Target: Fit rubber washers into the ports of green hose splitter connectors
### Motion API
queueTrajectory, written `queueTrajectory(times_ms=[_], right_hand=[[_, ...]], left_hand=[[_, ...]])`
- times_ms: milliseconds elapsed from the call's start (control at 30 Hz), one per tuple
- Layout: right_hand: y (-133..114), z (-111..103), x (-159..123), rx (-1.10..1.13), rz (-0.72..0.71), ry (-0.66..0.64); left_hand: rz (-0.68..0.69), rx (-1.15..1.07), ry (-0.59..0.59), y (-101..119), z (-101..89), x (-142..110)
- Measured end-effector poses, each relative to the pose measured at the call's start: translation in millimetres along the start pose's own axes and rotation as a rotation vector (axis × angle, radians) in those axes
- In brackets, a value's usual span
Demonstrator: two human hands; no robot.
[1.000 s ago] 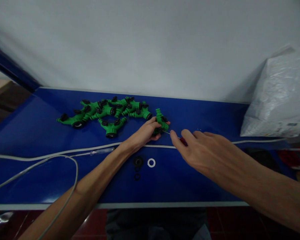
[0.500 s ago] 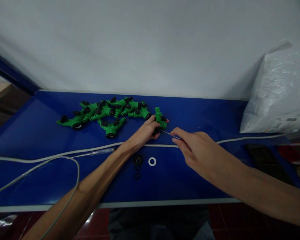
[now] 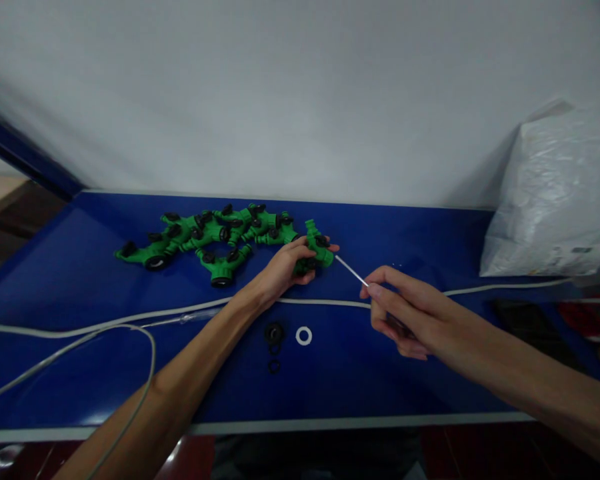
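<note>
My left hand (image 3: 290, 263) is closed around a green Y-shaped hose splitter (image 3: 320, 253) with black valve levers, just above the blue table. Between the thumb and fingers of my right hand (image 3: 397, 303) is a thin metal rod tool (image 3: 351, 270), perhaps a screwdriver; its handle is hidden in the palm. The rod's tip points at the splitter's right side, with a small gap seen between them. Below the hands lie a black ring-shaped cap (image 3: 274, 332), a small black ring (image 3: 274, 366) and a white flat washer (image 3: 304, 335).
Several more green hose splitters (image 3: 222, 263) lie on the blue table (image 3: 380, 373) to the left. A white cable (image 3: 325, 302) runs across the table, looping over my left forearm. Clear-handled tool (image 3: 190, 317) lies beside it. A white plastic bag (image 3: 555, 200) stands at right.
My right hand has drawn the rod back to the right from the splitter and turned, with the fingers curled below. The splitter has tilted slightly in my left hand.
</note>
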State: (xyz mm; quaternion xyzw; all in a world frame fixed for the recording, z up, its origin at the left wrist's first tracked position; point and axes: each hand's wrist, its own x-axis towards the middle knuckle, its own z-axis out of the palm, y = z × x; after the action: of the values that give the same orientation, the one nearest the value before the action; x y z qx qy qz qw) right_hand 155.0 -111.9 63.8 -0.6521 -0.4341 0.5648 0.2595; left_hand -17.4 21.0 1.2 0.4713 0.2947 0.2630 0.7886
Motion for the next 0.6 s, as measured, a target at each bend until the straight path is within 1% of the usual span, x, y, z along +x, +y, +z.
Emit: queueTrajectory(times_ms=[67,133,200,300,367,467,533,600], right_hand=[[7,-5,1,-0.187,-0.201,0.166],[9,-5,8,-0.354,-0.345,0.326],[7,0,20,-0.474,-0.417,0.439],[-2,15,39,-0.666,-0.501,0.523],[-9,26,49,-0.848,-0.533,0.557],[-17,34,54,-1.087,-0.516,0.568],[-21,35,55,-1.175,-0.481,0.564],[-23,35,55,-1.208,-0.439,0.556]], left_hand=[[0.000,-0.022,-0.035,2,-1.4,0],[-0.016,-0.040,-0.067,3,-2.6,0],[-0.030,-0.046,-0.098,1,-4.1,1],[-0.036,-0.032,-0.128,-2,-7.3,3],[-0.038,-0.016,-0.106,-3,-8.9,3],[-0.046,0.007,-0.070,-4,-8.8,3],[-0.038,0.019,-0.076,-4,-7.7,2],[-0.019,0.032,-0.096,-6,-7.1,3]])
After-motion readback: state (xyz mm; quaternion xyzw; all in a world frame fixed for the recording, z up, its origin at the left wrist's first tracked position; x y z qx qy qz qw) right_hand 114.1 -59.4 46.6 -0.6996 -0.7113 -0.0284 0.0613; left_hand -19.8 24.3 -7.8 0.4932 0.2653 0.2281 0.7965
